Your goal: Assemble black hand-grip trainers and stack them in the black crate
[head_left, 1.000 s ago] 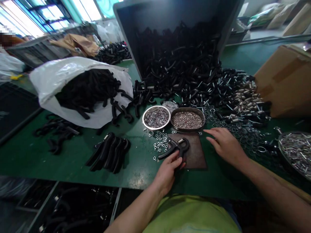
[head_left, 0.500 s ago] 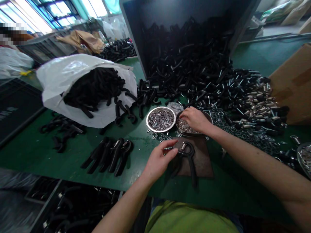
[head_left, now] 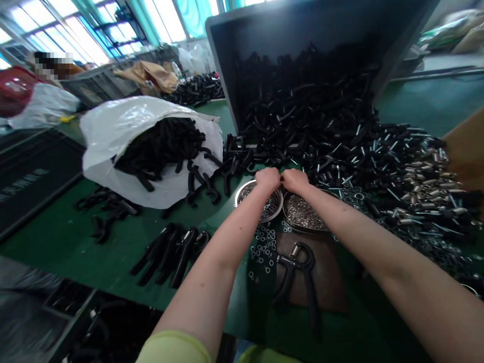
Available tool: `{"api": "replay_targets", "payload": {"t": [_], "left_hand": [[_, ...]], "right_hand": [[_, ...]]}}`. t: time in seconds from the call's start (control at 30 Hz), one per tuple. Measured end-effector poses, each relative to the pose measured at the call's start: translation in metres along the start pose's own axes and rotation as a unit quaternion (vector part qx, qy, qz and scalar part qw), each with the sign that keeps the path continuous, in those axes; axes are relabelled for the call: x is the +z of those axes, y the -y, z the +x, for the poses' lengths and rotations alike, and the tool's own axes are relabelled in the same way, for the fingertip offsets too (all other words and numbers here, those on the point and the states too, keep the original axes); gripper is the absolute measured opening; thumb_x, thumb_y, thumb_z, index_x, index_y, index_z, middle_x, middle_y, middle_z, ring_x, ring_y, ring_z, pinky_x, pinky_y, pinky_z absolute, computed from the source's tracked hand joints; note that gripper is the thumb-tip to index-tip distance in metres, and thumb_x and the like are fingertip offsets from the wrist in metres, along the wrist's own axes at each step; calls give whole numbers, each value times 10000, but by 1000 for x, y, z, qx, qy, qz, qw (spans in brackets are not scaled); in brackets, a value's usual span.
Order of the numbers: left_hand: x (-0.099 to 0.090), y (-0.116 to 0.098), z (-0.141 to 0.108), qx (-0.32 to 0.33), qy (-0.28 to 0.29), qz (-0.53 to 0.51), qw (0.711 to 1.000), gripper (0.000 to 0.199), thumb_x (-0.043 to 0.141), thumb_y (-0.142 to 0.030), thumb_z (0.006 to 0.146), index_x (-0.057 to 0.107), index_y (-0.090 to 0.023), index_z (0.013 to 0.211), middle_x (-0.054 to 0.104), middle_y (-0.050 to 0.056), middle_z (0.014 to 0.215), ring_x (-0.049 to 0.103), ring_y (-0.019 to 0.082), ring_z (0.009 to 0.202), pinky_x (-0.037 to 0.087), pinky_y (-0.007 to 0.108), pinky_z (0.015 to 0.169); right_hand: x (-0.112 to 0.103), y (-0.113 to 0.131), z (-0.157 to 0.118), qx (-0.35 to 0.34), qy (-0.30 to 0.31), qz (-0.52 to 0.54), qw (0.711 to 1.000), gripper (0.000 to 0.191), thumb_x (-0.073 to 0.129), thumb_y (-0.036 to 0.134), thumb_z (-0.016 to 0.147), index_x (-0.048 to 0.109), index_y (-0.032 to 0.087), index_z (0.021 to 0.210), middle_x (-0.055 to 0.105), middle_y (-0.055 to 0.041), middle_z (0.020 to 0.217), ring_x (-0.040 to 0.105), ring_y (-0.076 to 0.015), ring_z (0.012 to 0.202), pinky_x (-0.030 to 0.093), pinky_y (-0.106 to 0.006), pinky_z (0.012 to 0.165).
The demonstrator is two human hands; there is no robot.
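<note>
Both hands are reaching out over the desk (head_left: 75, 247), the left hand (head_left: 268, 178) hovering above the far side of the round bowl (head_left: 237, 201) and the right hand (head_left: 295, 179) just beside it, over the far edge of the oval tin (head_left: 302, 228). The fingers of both hands are curling inward and almost meeting; whether they are pinching a small part is impossible to tell, because the hands themselves are hiding the fingertips.

Meanwhile, the black hand grip (head_left: 310, 282) is lying unheld between the forearms, its ring end resting on the brown mat (head_left: 333, 287) and one leg running past the near edge. Its spring (head_left: 294, 250) is already sitting near the ring. Loose nuts (head_left: 262, 247) are lying to the left of the mat, and similar grips (head_left: 181, 262) are standing close together in a row farther left.

The step in hand appears to be gathering or sorting small hardware at the bowls, while the grip is waiting. From this pose, a good move would be calling for a secure pinch on anything small, and for lifting both wrists clear of the rims without tipping either container.
</note>
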State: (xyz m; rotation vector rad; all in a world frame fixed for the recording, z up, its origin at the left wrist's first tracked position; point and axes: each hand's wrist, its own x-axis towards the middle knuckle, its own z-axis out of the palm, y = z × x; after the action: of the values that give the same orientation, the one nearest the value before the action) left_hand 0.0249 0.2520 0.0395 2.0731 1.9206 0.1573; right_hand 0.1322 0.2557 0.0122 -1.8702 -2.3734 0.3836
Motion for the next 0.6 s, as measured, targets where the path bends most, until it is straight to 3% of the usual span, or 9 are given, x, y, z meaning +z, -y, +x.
{"api": "replay_targets", "payload": {"t": [0.1,0.27,0.43,0.6], "left_hand": [[2,-2,8,-25,15,16,999,268,514,-175,846,675,-76,1037,656,240,1063,603,281,1062,439,395,890],[5,-2,13,-38,32,22,999,296,488,-196,868,663,-78,1075,646,237,1093,597,245,1078,433,345,893],[6,5,9,-31,26,18,999,292,533,-203,831,665,-102,1070,643,219,1111,599,261,1065,444,360,886],[1,9,0,-7,-9,-12,1000,272,532,-226,815,675,-155,1035,656,165,1092,594,281,1045,450,385,859]], "right_hand": [[3,3,1,8,-5,0,1000,240,556,301,867,663,97,938,674,-138,974,625,-241,955,465,-409,822],[5,1,1,-10,-29,41,999,170,530,196,852,672,105,868,674,-143,897,630,-267,927,443,-412,788],[-2,-3,-3,-20,-84,118,989,197,502,199,811,668,118,877,674,-115,861,626,-251,885,441,-366,764],[-25,-10,-45,-35,-140,211,967,176,546,219,782,631,133,910,685,-72,846,634,-171,772,476,-298,712]]}}
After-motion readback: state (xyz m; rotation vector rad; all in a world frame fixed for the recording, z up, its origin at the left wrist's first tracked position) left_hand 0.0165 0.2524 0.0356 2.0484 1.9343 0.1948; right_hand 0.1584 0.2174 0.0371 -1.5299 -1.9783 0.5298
